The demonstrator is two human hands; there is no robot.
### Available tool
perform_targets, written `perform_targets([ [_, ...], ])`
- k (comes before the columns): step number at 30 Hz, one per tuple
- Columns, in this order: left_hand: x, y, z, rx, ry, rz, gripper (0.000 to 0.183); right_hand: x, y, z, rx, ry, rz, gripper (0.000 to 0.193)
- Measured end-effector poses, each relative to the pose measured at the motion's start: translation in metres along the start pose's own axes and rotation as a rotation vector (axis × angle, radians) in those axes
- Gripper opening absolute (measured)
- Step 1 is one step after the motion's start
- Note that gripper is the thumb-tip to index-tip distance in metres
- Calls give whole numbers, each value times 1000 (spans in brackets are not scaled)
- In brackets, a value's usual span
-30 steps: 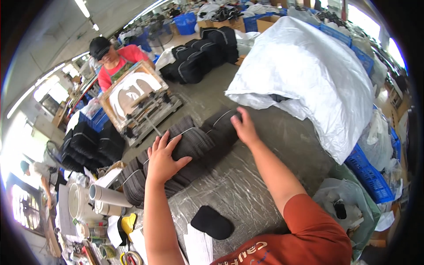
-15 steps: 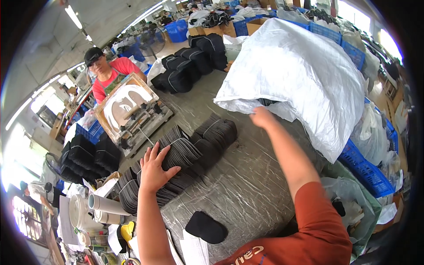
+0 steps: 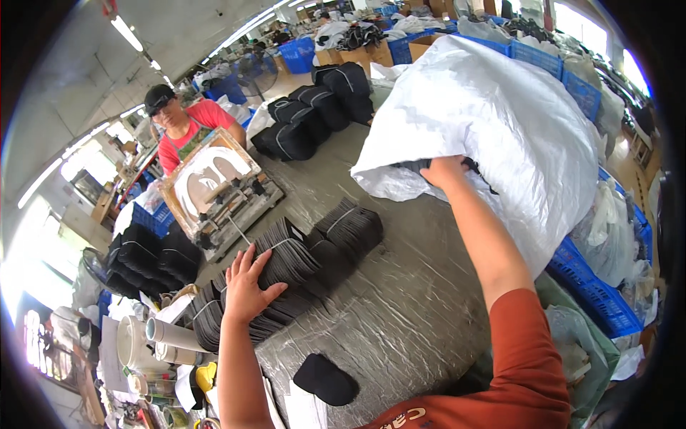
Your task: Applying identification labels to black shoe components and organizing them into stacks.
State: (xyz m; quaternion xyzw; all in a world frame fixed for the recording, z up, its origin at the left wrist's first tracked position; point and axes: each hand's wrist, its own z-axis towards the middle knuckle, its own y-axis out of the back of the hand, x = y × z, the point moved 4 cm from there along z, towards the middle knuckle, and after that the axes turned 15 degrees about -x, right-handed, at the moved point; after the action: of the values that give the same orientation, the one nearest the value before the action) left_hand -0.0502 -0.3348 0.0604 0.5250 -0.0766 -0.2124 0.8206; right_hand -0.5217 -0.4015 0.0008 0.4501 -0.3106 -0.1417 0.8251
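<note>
My left hand [image 3: 248, 287], fingers spread, lies on a row of tied bundles of thin black fabric pieces [image 3: 284, 252] on the table. My right hand [image 3: 444, 170] reaches into the mouth of a large white woven sack [image 3: 493, 107] at the right. Dark contents show beside the hand inside the sack's opening; its fingertips are hidden there, so what they touch cannot be made out. Another black bundle [image 3: 350, 227] lies at the right end of the row. Close to me is a single rounded black fabric piece [image 3: 326, 379], partly over white paper [image 3: 306, 407].
Across the table a co-worker [image 3: 196, 129] stands behind a wooden-framed screen-printing frame [image 3: 212, 175]. More black bundles lie at the far side [image 3: 293, 118] and at the left [image 3: 150, 257]. Tubs and rolls [image 3: 171, 332] crowd the left edge; a blue crate [image 3: 597, 293] stands right.
My right hand has moved from the sack's lower lip into its mouth, and the opening is lifted wider. My left hand stays on the black bundles.
</note>
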Motion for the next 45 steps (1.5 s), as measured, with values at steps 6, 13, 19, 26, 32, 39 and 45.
perform_targets([
  [6, -6, -11, 4, 16, -41, -8, 78, -49, -66, 11, -552, 124, 72, 59],
  [13, -5, -6, -2, -5, -16, -62, 78, -97, 29, -26, -547, 59, 543, 35],
  [19, -38, 16, -12, -445, -197, -109, 54, -105, 111, -161, -589, 300, 630, 29],
  [26, -182, -18, -32, -320, -247, -814, 14, -99, 188, -333, -122, 399, 828, 34],
  [32, -232, -56, -51, 96, -118, -433, 35, -92, 187, -237, -100, 338, 845, 24],
  [39, -245, -51, -69, 163, -187, -437, 35, -54, 70, -233, 657, 457, 998, 66],
  [45, -219, -41, -58, -42, -280, -502, 43, -37, 97, -255, 746, 404, 1009, 38],
])
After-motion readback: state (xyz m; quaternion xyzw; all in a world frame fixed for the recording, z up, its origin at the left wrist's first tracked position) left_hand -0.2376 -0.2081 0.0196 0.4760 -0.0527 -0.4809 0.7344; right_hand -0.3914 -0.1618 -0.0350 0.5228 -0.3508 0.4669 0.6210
